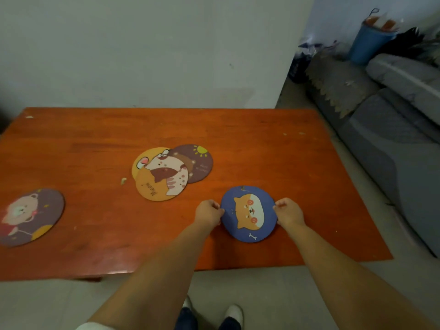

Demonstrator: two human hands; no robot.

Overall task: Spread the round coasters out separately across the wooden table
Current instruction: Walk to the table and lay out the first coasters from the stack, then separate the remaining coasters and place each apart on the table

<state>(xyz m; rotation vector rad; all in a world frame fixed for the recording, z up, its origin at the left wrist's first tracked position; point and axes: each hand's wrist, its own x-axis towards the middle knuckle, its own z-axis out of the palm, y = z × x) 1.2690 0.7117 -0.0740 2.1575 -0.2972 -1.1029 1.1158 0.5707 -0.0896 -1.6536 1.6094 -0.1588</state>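
Observation:
A blue round coaster with a dog face lies on the wooden table, right of centre near the front edge. My left hand pinches its left rim and my right hand pinches its right rim. At the table's middle three coasters overlap: an orange cat coaster on top, a yellow one beneath at the left, and a dark purple sun coaster at the right. A purple bear coaster lies alone at the far left.
A small pale scrap lies left of the pile. A grey sofa stands close along the table's right side, with a blue bucket behind it. A wall runs along the table's far edge. My shoes show on the floor below.

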